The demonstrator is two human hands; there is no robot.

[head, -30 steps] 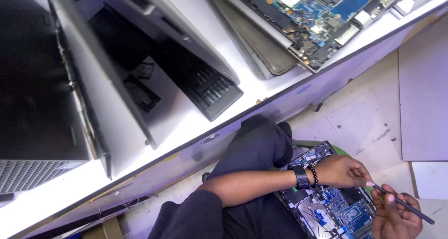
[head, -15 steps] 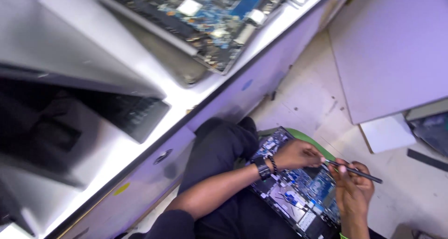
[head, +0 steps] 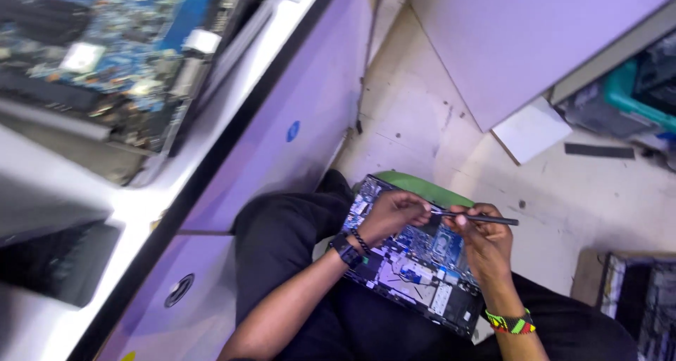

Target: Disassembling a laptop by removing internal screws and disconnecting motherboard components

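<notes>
An opened laptop (head: 415, 262) with its blue circuit board bare rests on my lap, on black trousers. My left hand (head: 394, 215), a black watch on its wrist, hovers curled over the board's upper edge and pinches the near tip of a thin black tool (head: 486, 219). Around the tool's middle my right hand (head: 486, 245) is closed; a beaded bracelet circles that wrist. The tool lies nearly level above the board. A green edge (head: 422, 185) shows behind the laptop.
A white bench on the left carries another opened laptop board (head: 105, 51) and a black keyboard part (head: 63, 262). Purple cabinet fronts (head: 282, 157) stand under it. On the tiled floor lie a white sheet (head: 531, 128), a black strip (head: 598, 150), a teal crate (head: 637, 97) and a box (head: 627, 297).
The view has swung, sliding the bench to the left and showing more floor. My two hands have come closer together on the tool above the lap board.
</notes>
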